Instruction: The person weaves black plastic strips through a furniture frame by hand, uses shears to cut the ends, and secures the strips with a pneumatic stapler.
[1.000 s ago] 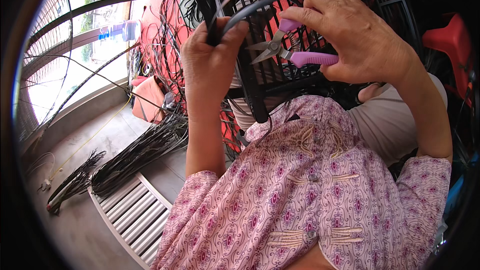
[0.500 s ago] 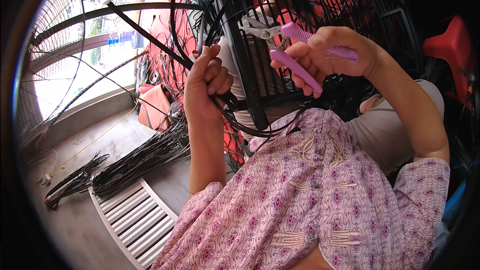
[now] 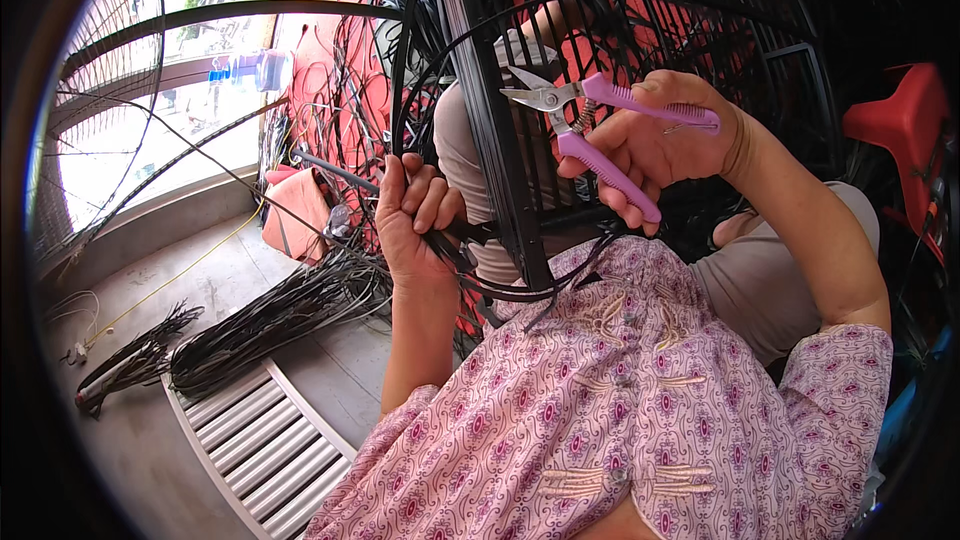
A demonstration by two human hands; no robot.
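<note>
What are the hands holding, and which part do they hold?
The right hand holds purple-handled pruning shears by the handles; the left hand grips black strips partway along.

Grey floor [image 3: 220, 250]: long bundle of black strips [image 3: 275, 325], one end at edge of pale slatted panel [image 3: 255, 430]; smaller dark bundle [image 3: 135, 355] just beside; yellow cord [image 3: 175, 278]; salmon-coloured bag [image 3: 297, 217].
</note>
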